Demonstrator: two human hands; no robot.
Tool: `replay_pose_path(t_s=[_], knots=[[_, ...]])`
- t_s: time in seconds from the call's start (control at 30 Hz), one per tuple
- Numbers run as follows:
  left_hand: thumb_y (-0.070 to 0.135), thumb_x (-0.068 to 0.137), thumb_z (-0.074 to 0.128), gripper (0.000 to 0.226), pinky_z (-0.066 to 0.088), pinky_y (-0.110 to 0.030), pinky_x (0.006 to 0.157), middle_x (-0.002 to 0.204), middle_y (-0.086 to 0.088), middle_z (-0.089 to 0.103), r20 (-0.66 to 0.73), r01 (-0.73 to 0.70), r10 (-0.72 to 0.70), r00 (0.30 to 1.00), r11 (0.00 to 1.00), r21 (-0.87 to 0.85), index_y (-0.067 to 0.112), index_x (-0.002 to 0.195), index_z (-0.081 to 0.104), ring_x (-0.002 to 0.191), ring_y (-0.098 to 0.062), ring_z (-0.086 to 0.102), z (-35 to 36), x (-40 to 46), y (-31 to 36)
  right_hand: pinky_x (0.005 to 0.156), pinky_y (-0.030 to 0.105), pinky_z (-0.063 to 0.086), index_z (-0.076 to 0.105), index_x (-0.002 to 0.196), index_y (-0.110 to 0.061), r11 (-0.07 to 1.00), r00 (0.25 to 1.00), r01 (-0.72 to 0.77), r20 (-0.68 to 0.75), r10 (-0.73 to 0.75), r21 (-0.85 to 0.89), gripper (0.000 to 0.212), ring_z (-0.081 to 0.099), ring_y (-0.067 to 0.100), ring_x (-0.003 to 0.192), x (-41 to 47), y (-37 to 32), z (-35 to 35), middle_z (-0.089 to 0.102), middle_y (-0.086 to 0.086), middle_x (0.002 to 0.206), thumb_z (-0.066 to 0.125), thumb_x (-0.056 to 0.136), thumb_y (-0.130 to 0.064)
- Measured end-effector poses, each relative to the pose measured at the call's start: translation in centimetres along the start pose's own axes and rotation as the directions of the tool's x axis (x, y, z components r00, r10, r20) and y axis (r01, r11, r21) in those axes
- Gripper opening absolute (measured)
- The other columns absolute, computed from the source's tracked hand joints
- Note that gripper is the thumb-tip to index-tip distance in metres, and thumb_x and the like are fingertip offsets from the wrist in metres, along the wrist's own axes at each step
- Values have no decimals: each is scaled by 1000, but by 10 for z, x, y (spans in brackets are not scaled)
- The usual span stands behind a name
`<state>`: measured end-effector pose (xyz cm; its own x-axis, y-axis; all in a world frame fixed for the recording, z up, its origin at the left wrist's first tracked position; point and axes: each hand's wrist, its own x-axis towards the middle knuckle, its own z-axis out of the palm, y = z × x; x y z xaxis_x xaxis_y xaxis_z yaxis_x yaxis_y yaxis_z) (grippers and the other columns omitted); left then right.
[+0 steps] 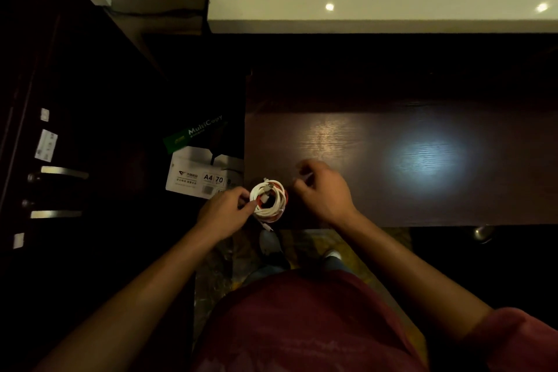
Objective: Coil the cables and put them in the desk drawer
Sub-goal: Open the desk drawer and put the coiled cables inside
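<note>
A coil of white and red cables sits at the near left corner of the dark wooden desk. My left hand pinches the coil's left side. A loose white plug end hangs below the coil over the desk's front edge. My right hand hovers just right of the coil with fingers curled; whether it holds anything I cannot tell. No drawer opening is visible in the dim light.
A box of A4 copy paper stands on the floor left of the desk. Dark cabinet doors with metal handles fill the left side. A round metal knob shows below the desk's front edge at right.
</note>
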<state>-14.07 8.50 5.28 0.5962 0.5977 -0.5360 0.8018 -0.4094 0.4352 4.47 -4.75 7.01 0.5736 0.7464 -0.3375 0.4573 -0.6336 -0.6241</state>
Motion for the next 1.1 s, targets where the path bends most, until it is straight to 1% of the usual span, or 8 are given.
replay_pose_path(t_s=[0.3, 0.4, 0.47, 0.63, 0.73, 0.9, 0.97, 1.1], knots=[[48, 96, 57, 47, 48, -40, 96, 140, -4, 56, -109, -39, 65, 992, 973, 229, 21, 135, 56, 124, -25, 55, -12, -1, 27, 104, 44, 46, 54, 140, -19, 958, 933, 197, -260, -248, -209, 52, 46, 28, 134, -28, 27, -53, 49, 8, 149, 61, 91, -35], [45, 96, 58, 52, 37, -45, 111, 151, -8, 47, -211, -120, 199, 957, 933, 338, 18, 140, 54, 140, -28, 43, -18, -3, 51, 113, 49, 36, 49, 145, -19, 936, 872, 192, -386, -300, -294, 57, 33, 33, 147, -49, 51, -65, 36, 11, 160, 60, 92, -36], [40, 96, 60, 56, 26, -51, 119, 159, -11, 38, -302, -188, 321, 897, 898, 397, 15, 145, 49, 150, -31, 27, -23, -8, 74, 117, 53, 31, 47, 148, -19, 931, 850, 162, -433, -300, -327, 59, 23, 33, 153, -61, 66, -75, 28, 12, 164, 61, 93, -37], [38, 95, 58, 63, 12, -58, 123, 165, -16, 24, -415, -345, 599, 685, 768, 540, 14, 151, 41, 155, -36, 11, -19, -12, 142, 122, 54, 21, 37, 155, -13, 935, 778, 41, -577, -250, -351, 67, 14, 34, 155, -96, 112, -108, 21, 16, 166, 59, 97, -39], [44, 94, 54, 67, 10, -60, 123, 167, -16, 18, -372, -374, 676, 636, 692, 617, 15, 153, 38, 156, -37, 6, -5, -6, 178, 122, 55, 21, 33, 156, -9, 949, 710, -32, -676, -199, -313, 69, 15, 35, 155, -123, 139, -127, 22, 17, 166, 57, 99, -40], [45, 94, 58, 71, 9, -62, 122, 167, -17, 15, -294, -449, 748, 595, 612, 651, 16, 154, 35, 156, -38, 4, 19, 3, 222, 121, 57, 22, 30, 158, -12, 947, 684, -214, -729, -31, -240, 69, 13, 34, 156, -168, 182, -138, 20, 17, 167, 49, 101, -46], [46, 96, 55, 68, 9, -63, 122, 167, -18, 15, -250, -492, 796, 551, 552, 673, 15, 154, 36, 156, -38, 4, 27, 10, 234, 120, 57, 22, 30, 158, -13, 930, 658, -306, -751, 53, -202, 69, 12, 34, 156, -185, 193, -134, 20, 17, 167, 48, 101, -47], [49, 95, 47, 69, 10, -64, 121, 166, -19, 18, -131, -599, 887, 444, 402, 693, 14, 153, 38, 156, -39, 6, 41, 28, 258, 122, 55, 21, 32, 157, -12, 883, 544, -461, -814, 201, -90, 69, 13, 34, 156, -216, 204, -117, 22, 16, 166, 50, 100, -48]])
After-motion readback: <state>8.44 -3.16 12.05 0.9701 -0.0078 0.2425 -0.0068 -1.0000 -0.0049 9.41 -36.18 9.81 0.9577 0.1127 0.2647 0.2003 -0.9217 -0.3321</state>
